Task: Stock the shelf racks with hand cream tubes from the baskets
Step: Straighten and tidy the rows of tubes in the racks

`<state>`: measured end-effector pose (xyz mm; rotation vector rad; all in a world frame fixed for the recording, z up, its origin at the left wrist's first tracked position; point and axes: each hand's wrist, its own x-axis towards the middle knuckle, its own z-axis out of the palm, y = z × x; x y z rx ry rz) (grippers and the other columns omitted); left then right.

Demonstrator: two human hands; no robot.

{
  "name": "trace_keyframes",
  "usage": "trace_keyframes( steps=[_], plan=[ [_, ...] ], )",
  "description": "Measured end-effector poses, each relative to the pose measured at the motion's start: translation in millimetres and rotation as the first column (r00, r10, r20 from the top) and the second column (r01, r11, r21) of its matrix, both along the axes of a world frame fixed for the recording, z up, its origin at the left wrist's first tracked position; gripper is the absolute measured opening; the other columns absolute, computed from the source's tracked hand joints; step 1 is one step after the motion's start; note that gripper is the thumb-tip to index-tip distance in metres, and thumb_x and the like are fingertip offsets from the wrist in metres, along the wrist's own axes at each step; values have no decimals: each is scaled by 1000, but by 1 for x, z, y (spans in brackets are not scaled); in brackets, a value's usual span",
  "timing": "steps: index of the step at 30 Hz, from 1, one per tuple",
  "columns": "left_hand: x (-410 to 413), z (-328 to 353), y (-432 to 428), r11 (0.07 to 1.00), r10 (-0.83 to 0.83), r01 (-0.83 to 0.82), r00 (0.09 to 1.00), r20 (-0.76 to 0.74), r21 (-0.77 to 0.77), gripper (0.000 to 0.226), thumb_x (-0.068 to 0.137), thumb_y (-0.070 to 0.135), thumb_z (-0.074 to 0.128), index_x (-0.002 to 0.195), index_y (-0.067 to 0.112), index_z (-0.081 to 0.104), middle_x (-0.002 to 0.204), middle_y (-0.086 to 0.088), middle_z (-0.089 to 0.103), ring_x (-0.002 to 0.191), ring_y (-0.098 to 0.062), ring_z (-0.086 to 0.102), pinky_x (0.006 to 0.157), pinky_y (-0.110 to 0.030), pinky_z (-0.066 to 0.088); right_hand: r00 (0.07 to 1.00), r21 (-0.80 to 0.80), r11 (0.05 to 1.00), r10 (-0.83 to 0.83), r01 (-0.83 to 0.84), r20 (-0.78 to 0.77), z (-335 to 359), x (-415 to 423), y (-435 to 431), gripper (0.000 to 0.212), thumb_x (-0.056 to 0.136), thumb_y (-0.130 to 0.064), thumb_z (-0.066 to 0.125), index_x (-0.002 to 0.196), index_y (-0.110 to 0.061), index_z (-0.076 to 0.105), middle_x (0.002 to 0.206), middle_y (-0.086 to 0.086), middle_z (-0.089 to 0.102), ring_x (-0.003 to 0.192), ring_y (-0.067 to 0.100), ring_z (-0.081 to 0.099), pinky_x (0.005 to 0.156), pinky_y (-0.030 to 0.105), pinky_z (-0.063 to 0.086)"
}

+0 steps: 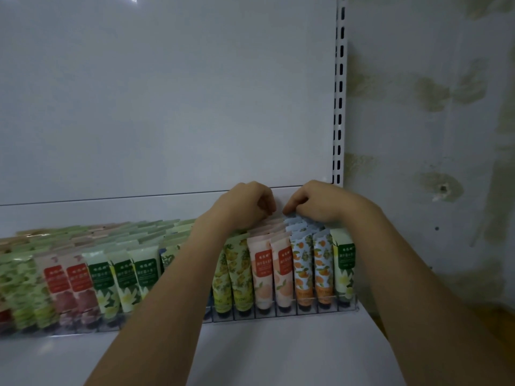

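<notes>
Left-end tubes (16, 288): blurred, cut by the left edge.
Blue tube (166, 257): mostly hidden behind left forearm (167, 302).
Label print (263, 259): too small to read.
Left hand (245, 203), right hand (316, 200): fingertips hidden; grip unclear.

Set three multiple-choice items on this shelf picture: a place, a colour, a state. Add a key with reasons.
1. Where are the left hand and right hand?
A. Over the back of the tube rows, near the right end of the rack.
B. At the left end.
C. Inside a basket.

2. What colour is the label on the peach tubes?
A. Blue.
B. Green.
C. Red.

3. How do the peach tubes stand?
A. Lying flat.
B. Upright, caps down.
C. Upright, caps up.

Key: 1 A, both reach to the rows' back by the right end; 2 C, red panels show; 3 B, dark caps sit lowest.
</notes>
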<state>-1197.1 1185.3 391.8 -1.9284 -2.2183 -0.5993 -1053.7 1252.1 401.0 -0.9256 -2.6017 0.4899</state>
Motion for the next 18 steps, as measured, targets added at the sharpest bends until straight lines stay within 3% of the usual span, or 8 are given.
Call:
trace_keyframes(
  steps=[4,8,14,18],
  plan=[
    [-1,0,1,1000,-3,3,1000,10,11,21,86,7,55,84,27,59,100,3,68,82,-10,54,77,-25,45,1000,0,1000,-9,9,-13,-1,0,1,37,92,-4,41,109,-21,69,121,1,61,91,13,51,63,16,41],
    [-2,0,1,1000,0,0,1000,26,1,20,86,5,53,89,22,63,100,4,67,81,-11,53,75,-24,43,982,8,996,-91,93,-166,0,4,8,31,92,-4,45,103,-18,70,126,4,60,104,19,58,84,27,46],
    [7,4,-1,1000,-11,11,1000,8,25,24,90,8,49,105,18,65,113,1,64,83,-9,48,76,-21,38,983,-5,989,-144,145,-114,7,10,11,26,91,-3,50,102,-13,72,118,6,64,106,19,56,80,23,40],
    [18,3,2,1000,-24,24,998,-53,-15,30,92,10,44,112,17,65,119,-2,63,103,-17,56,88,-27,44,985,-5,986,-165,165,-42,5,7,9,28,91,-4,49,106,-13,71,113,6,66,100,20,58,82,25,44]
  ],
)
